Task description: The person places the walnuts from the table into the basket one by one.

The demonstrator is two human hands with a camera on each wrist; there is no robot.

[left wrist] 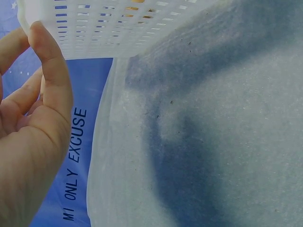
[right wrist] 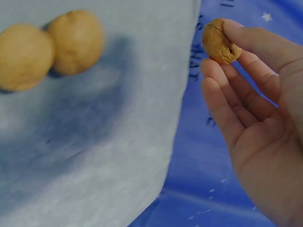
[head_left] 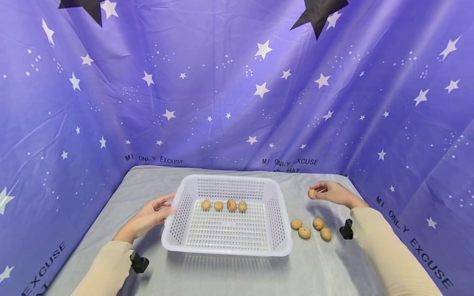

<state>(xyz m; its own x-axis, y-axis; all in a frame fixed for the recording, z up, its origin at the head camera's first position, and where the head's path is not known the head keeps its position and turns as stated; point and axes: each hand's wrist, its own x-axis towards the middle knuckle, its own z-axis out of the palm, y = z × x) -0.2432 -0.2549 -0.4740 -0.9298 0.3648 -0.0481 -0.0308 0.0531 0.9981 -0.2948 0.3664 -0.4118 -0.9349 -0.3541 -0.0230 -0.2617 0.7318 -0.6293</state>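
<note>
The right hand [head_left: 332, 194] has its grip closed to the width of one walnut [head_left: 312, 193], pinched between thumb and fingertips, the other fingers gently bent; the walnut is raised above the worktop [head_left: 222, 277]. At six o'clock from it, four loose walnuts [head_left: 304, 233] lie close together on the grey cloth covering. At nine o'clock stands a white perforated plastic basket [head_left: 227, 250], with four more walnuts [head_left: 231, 205] in a row on its floor, on the twelve o'clock side of its middle. The left hand [head_left: 148, 213], at the basket's nine o'clock edge, holds the rim, its grip narrowed between thumb and fingers. A blue-violet star-printed curtain [head_left: 222, 90] hangs at twelve o'clock.
</note>
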